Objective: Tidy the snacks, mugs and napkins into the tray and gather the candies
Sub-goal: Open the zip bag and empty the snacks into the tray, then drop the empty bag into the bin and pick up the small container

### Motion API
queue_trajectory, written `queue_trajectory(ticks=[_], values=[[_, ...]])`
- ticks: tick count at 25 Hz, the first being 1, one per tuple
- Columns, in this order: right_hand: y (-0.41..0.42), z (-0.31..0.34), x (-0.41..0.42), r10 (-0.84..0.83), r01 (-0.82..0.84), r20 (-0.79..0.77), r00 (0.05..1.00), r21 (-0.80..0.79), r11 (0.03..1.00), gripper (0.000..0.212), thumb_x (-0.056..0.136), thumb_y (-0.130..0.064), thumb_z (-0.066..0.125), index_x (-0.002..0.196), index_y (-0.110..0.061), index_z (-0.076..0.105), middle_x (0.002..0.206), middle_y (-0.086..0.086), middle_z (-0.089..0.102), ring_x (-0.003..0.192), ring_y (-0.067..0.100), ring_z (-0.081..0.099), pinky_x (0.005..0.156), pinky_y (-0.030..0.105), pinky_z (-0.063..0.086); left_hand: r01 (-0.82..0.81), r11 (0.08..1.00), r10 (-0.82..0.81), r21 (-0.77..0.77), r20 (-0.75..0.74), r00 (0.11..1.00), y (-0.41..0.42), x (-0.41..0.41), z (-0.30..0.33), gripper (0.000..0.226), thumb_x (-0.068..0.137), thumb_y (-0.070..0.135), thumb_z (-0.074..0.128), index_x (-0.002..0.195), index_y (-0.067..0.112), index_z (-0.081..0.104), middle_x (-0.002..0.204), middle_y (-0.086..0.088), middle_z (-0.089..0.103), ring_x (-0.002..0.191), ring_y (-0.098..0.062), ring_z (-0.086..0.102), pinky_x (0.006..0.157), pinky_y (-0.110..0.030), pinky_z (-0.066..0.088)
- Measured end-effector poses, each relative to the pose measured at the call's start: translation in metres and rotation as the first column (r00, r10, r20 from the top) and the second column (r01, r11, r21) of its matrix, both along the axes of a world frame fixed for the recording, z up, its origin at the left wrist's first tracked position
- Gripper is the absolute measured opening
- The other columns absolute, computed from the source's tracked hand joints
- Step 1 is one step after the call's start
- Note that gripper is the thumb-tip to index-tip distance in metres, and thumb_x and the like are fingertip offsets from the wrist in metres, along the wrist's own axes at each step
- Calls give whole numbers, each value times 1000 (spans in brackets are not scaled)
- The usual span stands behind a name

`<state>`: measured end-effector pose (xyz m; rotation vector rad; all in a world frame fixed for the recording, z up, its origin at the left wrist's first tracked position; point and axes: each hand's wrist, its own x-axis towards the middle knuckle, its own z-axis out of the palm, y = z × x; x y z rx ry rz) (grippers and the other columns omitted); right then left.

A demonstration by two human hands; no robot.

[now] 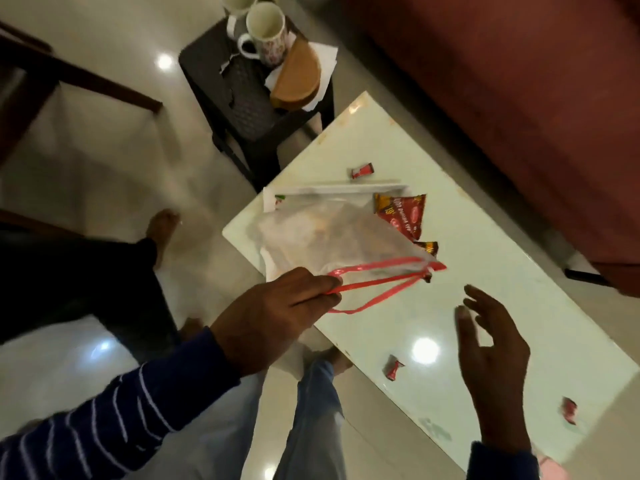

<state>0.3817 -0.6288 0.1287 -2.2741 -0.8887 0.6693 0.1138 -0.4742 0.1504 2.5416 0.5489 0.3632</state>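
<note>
My left hand (277, 313) grips the red-rimmed mouth of a clear zip bag (311, 244), held open above the near-left edge of the white table (485, 237). My right hand (491, 355) hovers over the table with fingers spread and nothing in it. Red wrapped candies lie on the table: one (362, 170) beyond the bag, one (393, 367) left of my right hand, one (569, 410) at the right end. A red snack packet (401, 213) lies partly under the bag. Two mugs (265, 29) stand in a dark tray (211, 74) with napkins (327, 60).
A brown round holder (296, 77) rests in the tray, which sits on a dark stool (256, 133) beyond the table. A maroon sofa (519, 81) runs along the right. Another person's leg and foot (162, 223) are at left, beside a wooden chair (69, 77).
</note>
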Motion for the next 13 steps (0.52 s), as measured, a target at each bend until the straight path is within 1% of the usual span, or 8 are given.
queue_trajectory(ticks=[2,3,5,6,8,10,12,13], values=[[4,44,-16,245,-242,154,957,-38,970,90,73,-74,66,148,-32,39,156,-7,41,143,12,39,113,22,33,19,1000,-19,12,6,1000,-1,6,29,34,77,6,82,109,-2,73,113,-19,72,96,-29,71,78,-38,61],[9,64,-26,369,-359,287,884,-88,929,104,69,-81,64,154,-32,28,163,-5,29,150,14,27,121,35,22,46,999,-46,25,7,999,-3,9,45,33,78,8,81,109,-1,73,113,-19,72,96,-29,72,79,-37,61],[24,97,-47,511,-484,482,712,-190,854,110,71,-82,60,158,-34,13,165,0,24,153,21,19,124,52,4,128,990,-130,66,34,991,-8,13,74,29,84,15,76,110,2,74,112,-16,73,97,-25,72,83,-34,60],[30,110,-55,531,-496,518,670,-220,840,104,75,-75,63,157,-34,15,161,2,34,151,26,26,122,58,2,172,980,-178,100,56,982,-11,14,86,27,89,18,70,112,4,73,113,-14,73,97,-23,71,86,-31,59],[35,124,-67,505,-488,526,684,-184,853,76,81,-47,77,148,-30,44,131,2,66,133,29,53,120,64,11,227,963,-246,145,131,960,-19,14,105,29,95,20,64,121,8,69,122,-12,69,102,-20,68,91,-29,56],[29,143,-68,403,-476,543,737,-7,879,24,87,-26,70,111,-23,72,95,-1,73,103,24,66,116,56,29,178,970,-217,167,257,942,-28,12,124,48,93,27,70,137,11,57,144,-7,55,121,-15,59,99,-28,50],[14,163,-63,294,-407,532,794,107,907,9,88,-24,66,89,-18,72,89,-1,69,88,23,66,99,40,49,-53,995,19,83,358,933,-33,7,140,78,83,48,74,142,6,43,156,-4,38,140,-11,39,111,-24,37],[4,175,-58,237,-351,515,824,135,927,6,81,-18,72,87,-17,71,94,0,68,88,24,66,87,35,54,-186,979,202,-79,371,906,-35,6,147,93,76,57,75,144,6,38,157,-4,33,144,-11,32,113,-23,33]])
